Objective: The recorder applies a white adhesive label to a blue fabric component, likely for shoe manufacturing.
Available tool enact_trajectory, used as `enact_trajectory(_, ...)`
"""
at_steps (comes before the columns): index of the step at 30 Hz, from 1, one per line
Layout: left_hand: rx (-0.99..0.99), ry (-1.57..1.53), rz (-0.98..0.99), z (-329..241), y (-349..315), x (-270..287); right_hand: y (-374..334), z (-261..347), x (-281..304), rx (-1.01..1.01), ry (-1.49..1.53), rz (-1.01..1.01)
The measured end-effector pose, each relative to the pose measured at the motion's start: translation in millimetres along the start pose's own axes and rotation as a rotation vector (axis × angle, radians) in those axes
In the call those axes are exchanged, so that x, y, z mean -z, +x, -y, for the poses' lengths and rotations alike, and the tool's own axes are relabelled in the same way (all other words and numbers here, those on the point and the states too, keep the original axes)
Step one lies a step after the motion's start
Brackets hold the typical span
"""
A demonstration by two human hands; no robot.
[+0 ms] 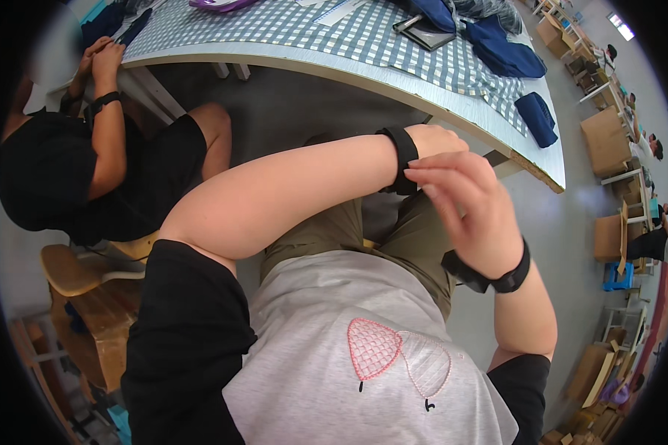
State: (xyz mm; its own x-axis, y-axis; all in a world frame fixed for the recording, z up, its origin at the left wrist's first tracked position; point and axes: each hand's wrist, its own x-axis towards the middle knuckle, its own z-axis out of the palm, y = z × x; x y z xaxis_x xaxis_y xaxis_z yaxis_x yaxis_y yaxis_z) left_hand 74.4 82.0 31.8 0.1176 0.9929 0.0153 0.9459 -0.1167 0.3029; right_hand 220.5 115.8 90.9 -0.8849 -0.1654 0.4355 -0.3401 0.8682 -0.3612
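My left forearm reaches across in front of me, a black wristband [401, 159] around its wrist. Beyond the band, my left hand [432, 141] is partly covered by the right one, and its fingers are mostly hidden. My right hand [471, 204] is bent over toward the left wrist, its fingers drawn together with the tips at the edge of that band. How much of the strap lies between them is hard to make out. Another black band with a dark block [486, 274] circles my right wrist.
Ahead stands a white table [274, 55] with blue checked cloth [274, 28], a dark flat device [424, 33] and navy fabric [501, 48]. A rolled navy bundle [536, 120] lies near its right corner. A seated person [104, 163] is close on my left. Cardboard boxes [608, 141] line the right.
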Motion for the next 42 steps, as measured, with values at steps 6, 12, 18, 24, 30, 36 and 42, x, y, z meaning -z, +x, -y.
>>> enact_trajectory(6, 0.035, -0.063, -0.008, -18.8, -48.9, -24.1, 24.6, -13.2, 7.6, -0.279, 0.374, 0.149)
enact_trajectory(12, 0.087, -0.121, -0.025, -16.1, -52.8, -32.6, 25.1, -11.4, -6.6, -0.241, 0.099, 0.188)
enact_trajectory(18, 0.139, -0.117, -0.092, 5.6, -43.2, -36.0, 27.4, -16.2, -12.8, -0.477, 0.167, 0.161)
enact_trajectory(24, 0.106, -0.089, -0.164, 24.3, -40.0, -37.8, 38.8, -5.3, -11.8, -0.529, 0.208, 0.102)
enact_trajectory(30, 0.015, -0.08, -0.176, 42.1, -51.3, -45.8, 45.9, -6.2, -28.6, -0.564, 0.272, 0.03)
enact_trajectory(36, -0.069, -0.103, -0.172, 36.2, -37.1, -61.2, 45.0, 3.3, -44.1, -0.465, 0.138, -0.034)
enact_trajectory(42, -0.062, -0.148, -0.177, 39.7, -49.8, -75.0, 43.9, -8.4, -26.9, -0.581, 0.382, 0.139)
